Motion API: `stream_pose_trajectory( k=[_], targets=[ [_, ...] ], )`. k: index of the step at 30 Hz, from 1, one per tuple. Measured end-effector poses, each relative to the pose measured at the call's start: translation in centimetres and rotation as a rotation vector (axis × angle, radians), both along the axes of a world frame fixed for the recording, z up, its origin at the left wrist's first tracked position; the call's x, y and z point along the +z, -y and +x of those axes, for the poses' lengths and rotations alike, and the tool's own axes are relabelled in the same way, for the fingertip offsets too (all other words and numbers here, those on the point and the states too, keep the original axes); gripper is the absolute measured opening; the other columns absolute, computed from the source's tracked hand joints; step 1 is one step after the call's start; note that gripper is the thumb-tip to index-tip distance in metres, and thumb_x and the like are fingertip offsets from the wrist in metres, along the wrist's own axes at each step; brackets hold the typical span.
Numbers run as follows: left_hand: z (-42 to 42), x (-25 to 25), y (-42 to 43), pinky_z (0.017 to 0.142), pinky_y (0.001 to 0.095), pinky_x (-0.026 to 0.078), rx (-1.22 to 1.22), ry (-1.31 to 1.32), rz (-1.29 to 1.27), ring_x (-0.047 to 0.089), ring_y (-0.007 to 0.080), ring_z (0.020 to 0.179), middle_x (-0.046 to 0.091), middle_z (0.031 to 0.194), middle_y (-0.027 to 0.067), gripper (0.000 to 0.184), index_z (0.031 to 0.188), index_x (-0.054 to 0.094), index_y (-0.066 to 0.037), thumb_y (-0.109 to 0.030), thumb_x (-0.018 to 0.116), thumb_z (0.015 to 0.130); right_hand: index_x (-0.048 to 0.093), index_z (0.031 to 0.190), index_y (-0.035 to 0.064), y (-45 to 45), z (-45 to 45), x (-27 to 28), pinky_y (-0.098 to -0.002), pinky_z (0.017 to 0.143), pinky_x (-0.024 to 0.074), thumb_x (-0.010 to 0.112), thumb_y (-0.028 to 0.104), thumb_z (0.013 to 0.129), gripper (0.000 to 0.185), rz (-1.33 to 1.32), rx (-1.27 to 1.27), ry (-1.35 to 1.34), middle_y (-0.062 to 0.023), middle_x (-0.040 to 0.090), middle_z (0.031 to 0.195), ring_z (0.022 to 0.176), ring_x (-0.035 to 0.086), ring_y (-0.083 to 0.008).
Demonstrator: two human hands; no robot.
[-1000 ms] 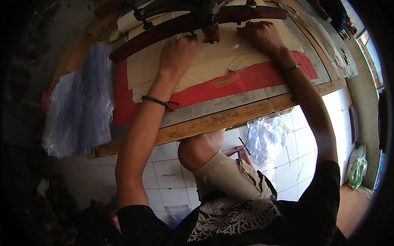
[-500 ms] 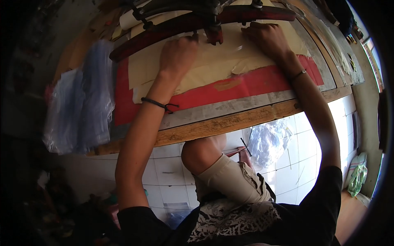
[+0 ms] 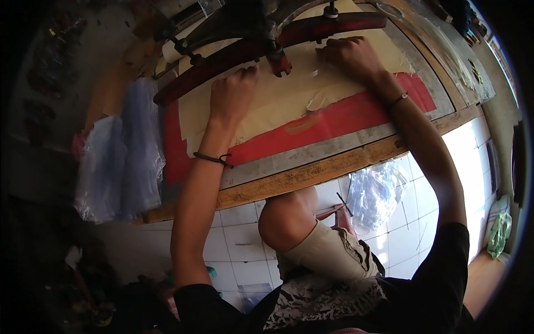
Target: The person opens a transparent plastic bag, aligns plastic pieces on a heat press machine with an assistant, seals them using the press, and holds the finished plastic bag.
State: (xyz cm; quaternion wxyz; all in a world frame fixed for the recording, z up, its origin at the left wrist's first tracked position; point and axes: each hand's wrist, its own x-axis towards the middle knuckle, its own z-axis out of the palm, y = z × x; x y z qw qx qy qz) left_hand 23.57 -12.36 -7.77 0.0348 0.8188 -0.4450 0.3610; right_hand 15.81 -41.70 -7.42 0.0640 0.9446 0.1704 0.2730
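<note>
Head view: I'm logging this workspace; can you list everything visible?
Bar: one, dark red, across bench
Tan sheets: uncounted, tan, under bar
Red sheet: one, red, under tan sheets
Bench: one, grey-brown, centre
Plastic sheets: uncounted, bluish, bench left
Clear plastic: uncounted, clear, floor
Tiles: many, white, floor
Green bag: one, green, right
Wristbands: two, dark, one per wrist
Shorts: one pair, beige, lower centre
Shirt: one, black, bottom
Knee: one, bare, centre
Left hand: one, bare, over tan sheets
Right hand: one, bare, over tan sheets

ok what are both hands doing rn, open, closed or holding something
Left hand: curled over the tan sheet; holding cannot be told.
Right hand: curled near the red bar; holding cannot be told.
</note>
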Motion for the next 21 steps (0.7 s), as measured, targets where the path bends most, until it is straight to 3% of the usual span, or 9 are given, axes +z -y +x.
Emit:
stream_pose_trajectory(
  k=[3, 12, 15, 21],
  targets=[
    [-0.1, 0.1, -0.5, 0.058, 0.0333, 0.055, 0.062, -0.063, -0.03, 0.068, 0.0234, 0.068, 0.069, 0.075, 0.0078, 0.011, 0.09, 0.069, -0.009, -0.018, 0.063, 0.088, 0.069, 0.109, 0.0189, -0.3, -0.3, 0.2, -0.0357, 0.066, 0.0539, 0.054, 0.021, 0.09, 0.024, 0.037, 0.006, -0.007, -0.0013, 0.068, 0.105, 0.083, 0.069, -0.0223],
    [-0.5, 0.4, -1.5, 0.057, 0.0335, 0.055, 0.114, -0.038, -0.088, 0.068, 0.0249, 0.065, 0.071, 0.08, 0.0094, 0.007, 0.088, 0.069, -0.009, -0.015, 0.066, 0.085, 0.067, 0.105, 0.0156, -0.1, -0.3, 0.1, -0.0341, 0.061, 0.0529, 0.059, 0.021, 0.087, 0.02, 0.015, 0.18, 0.151, -0.0003, 0.066, 0.094, 0.077, 0.068, -0.0209],
    [-1.3, 0.9, -1.9, 0.05, 0.0331, 0.054, 0.056, 0.03, -0.087, 0.067, 0.0247, 0.057, 0.067, 0.071, 0.0061, 0.006, 0.085, 0.065, -0.009, -0.014, 0.062, 0.085, 0.066, 0.1, 0.0148, -0.2, -0.7, 0.4, -0.0332, 0.056, 0.0517, 0.06, 0.02, 0.086, 0.016, 0.058, 0.232, 0.189, -0.0004, 0.065, 0.088, 0.072, 0.067, -0.0205],
    [-3.0, 3.1, -2.6, 0.054, 0.0329, 0.054, -0.061, -0.024, -0.03, 0.067, 0.0252, 0.063, 0.07, 0.077, 0.006, 0.007, 0.087, 0.069, -0.011, -0.016, 0.068, 0.083, 0.065, 0.096, 0.0161, -0.2, -1.7, 1.0, -0.0338, 0.052, 0.0496, 0.061, 0.018, 0.086, 0.011, 0.152, 0.239, 0.182, 0.0006, 0.063, 0.079, 0.066, 0.065, -0.02]
  ],
)
